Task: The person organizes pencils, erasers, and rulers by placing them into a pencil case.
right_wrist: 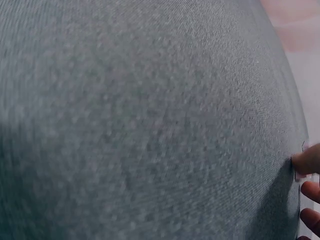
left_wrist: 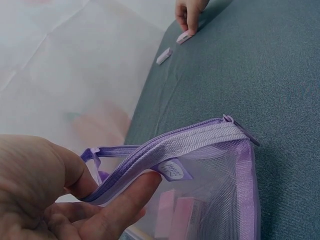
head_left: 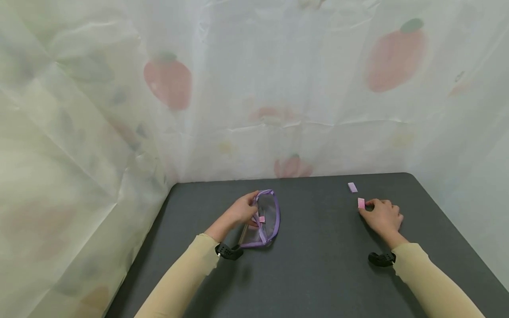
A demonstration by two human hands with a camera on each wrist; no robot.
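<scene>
The left hand [head_left: 240, 211] pinches the zipper edge of a purple mesh pouch [head_left: 265, 217], thumb on the outer side and fingers [left_wrist: 127, 200] curled under the tape, so the mouth is held up off the dark table [head_left: 318, 265]. Inside the pouch, seen through the mesh, lie pink blocks [left_wrist: 177, 215].

Well to the right of the pouch, the right hand [head_left: 382, 215] rests on the table with its fingertips closed on a pink eraser [head_left: 361, 203]; the thumb and forefinger seem to pinch its sides, though the right wrist view shows only fingertips [right_wrist: 307, 160] at the frame edge and cannot confirm how firm the hold is. A second, lilac eraser [head_left: 352, 187] lies just beyond the pink one, farther from the pouch and apart from the hand.

The step in hand looks like picking up the pink eraser. To do it well, the pinch should sit across the eraser's long sides so it does not twist out, and the lift should be straight up before any travel toward the pouch. The left hand would do best to keep the zipper edge raised and pulled taut, since a slack mesh mouth could fold shut and catch the eraser on the tape. The lilac eraser is close enough that a sweeping knuckle could nudge it.
</scene>
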